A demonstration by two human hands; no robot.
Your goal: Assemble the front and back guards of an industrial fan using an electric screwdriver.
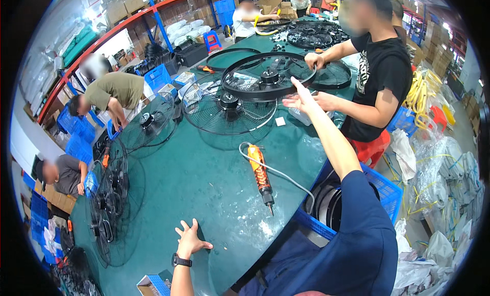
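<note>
My left hand [190, 240] lies with its fingers spread on the green table [173, 194], holding nothing. My right arm stretches far across, and my right hand [303, 97] has its fingers extended at the near right edge of a black ring-rimmed fan grille [263, 95]. Whether they touch the rim I cannot tell. A co-worker in a black T-shirt grips that grille's far right edge with one hand [315, 60]. Beneath it rests another wire fan grille [224, 117] with a motor at its centre. An orange electric screwdriver [260, 176] lies between my hands, its grey cable looping right.
Several wire fan grilles [109, 194] stand upright along the table's left side, near two co-workers. A blue crate [388, 194] with black rings stands right of the table. A small open box [153, 285] sits at the near edge. Plastic-wrapped bundles [439, 178] pile up at right.
</note>
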